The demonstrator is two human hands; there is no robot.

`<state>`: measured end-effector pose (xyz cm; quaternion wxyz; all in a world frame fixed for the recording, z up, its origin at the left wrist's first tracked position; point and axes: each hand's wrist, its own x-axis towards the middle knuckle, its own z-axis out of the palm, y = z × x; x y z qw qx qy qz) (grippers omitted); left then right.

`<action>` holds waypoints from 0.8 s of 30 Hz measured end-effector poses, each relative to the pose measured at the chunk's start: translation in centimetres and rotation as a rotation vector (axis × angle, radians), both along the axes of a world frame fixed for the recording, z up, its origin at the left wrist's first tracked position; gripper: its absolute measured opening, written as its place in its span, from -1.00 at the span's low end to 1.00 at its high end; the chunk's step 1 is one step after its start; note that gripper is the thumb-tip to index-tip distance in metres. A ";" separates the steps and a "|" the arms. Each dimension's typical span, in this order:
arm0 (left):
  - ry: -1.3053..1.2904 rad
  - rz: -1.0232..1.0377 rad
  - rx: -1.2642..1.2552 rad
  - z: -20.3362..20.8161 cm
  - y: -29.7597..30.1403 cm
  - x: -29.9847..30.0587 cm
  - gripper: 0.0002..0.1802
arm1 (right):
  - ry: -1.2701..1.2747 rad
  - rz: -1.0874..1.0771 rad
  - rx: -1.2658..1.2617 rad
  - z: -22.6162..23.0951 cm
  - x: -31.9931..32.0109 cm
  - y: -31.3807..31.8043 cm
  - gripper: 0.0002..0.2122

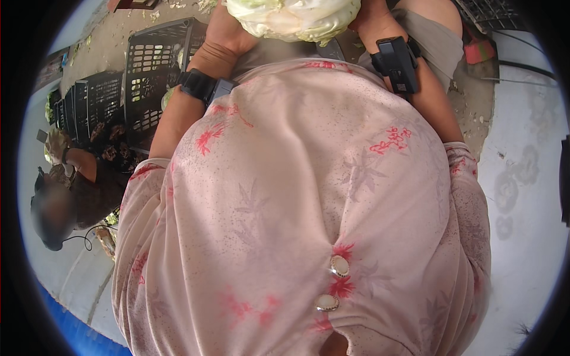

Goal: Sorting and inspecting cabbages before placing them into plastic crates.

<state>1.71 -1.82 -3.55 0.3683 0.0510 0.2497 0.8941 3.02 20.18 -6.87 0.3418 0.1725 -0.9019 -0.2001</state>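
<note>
A pale cabbage (292, 19), its far side cut off, sits far ahead at the middle, clasped between left hand (238, 34) and right hand (371, 22); I can't make out their fingertips.

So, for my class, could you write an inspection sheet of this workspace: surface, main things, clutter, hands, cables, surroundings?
Surface: floor, with leaf scraps on it.
Main things: one pale green cabbage, cut off by the upper edge.
Clutter: black crates at left; a red item at upper right, unclear.
Hands: left hand and right hand hold the cabbage from either side; fingers mostly hidden.
Cables: thin black cord at left; dark cable at right.
Surroundings: another person near the crates.
</note>
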 end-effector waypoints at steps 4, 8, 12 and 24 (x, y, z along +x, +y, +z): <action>-0.024 0.017 0.015 -0.3 0.1 0.0 -0.44 | -0.106 0.134 -0.231 0.4 0.0 0.2 -0.64; -0.016 -0.010 -0.007 -0.2 0.3 0.0 -0.46 | -0.304 0.328 -0.608 0.6 0.1 0.1 -0.65; 0.020 0.021 -0.037 -0.3 0.3 0.0 -0.51 | -0.451 0.476 -0.895 0.7 0.1 0.1 -0.67; 0.082 0.059 -0.103 -0.2 0.1 0.3 -0.56 | -1.122 1.060 -1.825 -0.6 -0.7 0.1 -0.67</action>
